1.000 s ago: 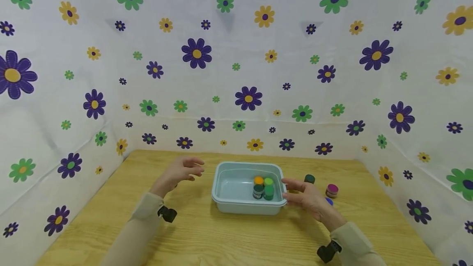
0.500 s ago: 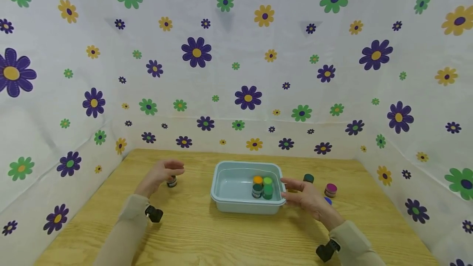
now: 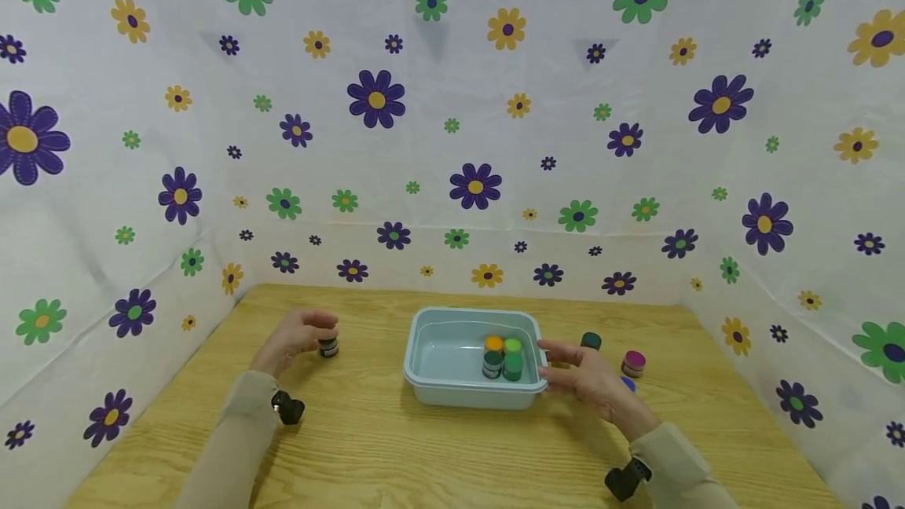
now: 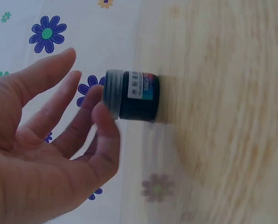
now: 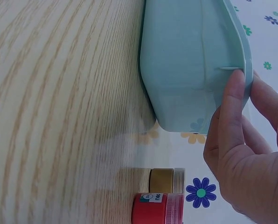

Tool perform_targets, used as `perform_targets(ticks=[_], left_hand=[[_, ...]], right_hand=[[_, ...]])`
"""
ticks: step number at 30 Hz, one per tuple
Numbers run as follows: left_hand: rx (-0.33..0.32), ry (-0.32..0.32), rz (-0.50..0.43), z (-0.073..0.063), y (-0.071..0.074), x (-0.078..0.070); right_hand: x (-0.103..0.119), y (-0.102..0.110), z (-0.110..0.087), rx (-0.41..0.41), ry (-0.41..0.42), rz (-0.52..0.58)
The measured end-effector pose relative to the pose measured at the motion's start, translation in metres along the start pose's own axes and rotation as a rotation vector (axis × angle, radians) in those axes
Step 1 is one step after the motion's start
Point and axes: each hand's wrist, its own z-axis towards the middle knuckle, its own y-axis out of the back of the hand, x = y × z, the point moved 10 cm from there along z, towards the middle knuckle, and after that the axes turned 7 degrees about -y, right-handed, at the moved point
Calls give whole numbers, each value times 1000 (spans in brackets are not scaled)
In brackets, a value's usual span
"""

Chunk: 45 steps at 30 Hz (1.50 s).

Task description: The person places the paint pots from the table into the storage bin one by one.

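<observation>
Loose left hand (image 3: 293, 336) has reached dark cylindrical jar (image 3: 328, 349) toward worktop's (image 3: 368, 446) left edge, likely graspable; straight-fingered right hand (image 3: 587, 375) touches pale-blue plastic tub (image 3: 467, 397).

L hand (image 3: 295, 338) & R hand (image 3: 590, 382) bare; beige long slvs (image 3: 236, 434), blk boxy wrist cams (image 3: 288, 408).

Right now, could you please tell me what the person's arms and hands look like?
The left sleeve and right sleeve are plain pale beige. Small, dark boxy devices sit at the wrists: left device, right device, the latter with a black strap. The left hand and right hand wear no gloves.
</observation>
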Motion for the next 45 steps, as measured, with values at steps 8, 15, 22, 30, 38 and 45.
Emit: perform_targets(ticks=[8, 15, 22, 30, 38, 45], left_hand=[[77, 64, -19, -4, -7, 10], [106, 74, -1, -3, -9, 11], [90, 90, -13, 1, -8, 12], [150, 41, -113, 3, -17, -4], [183, -3, -153, 6, -29, -24], [192, -79, -117, 10, -37, -41]], right_hand=[[0, -1, 1, 11, -1, 6], [0, -1, 0, 10, -8, 15], [1, 0, 1, -2, -10, 7], [0, 0, 1, -3, -14, -5], [1, 0, 0, -5, -8, -17], [1, 0, 0, -9, -4, -21]])
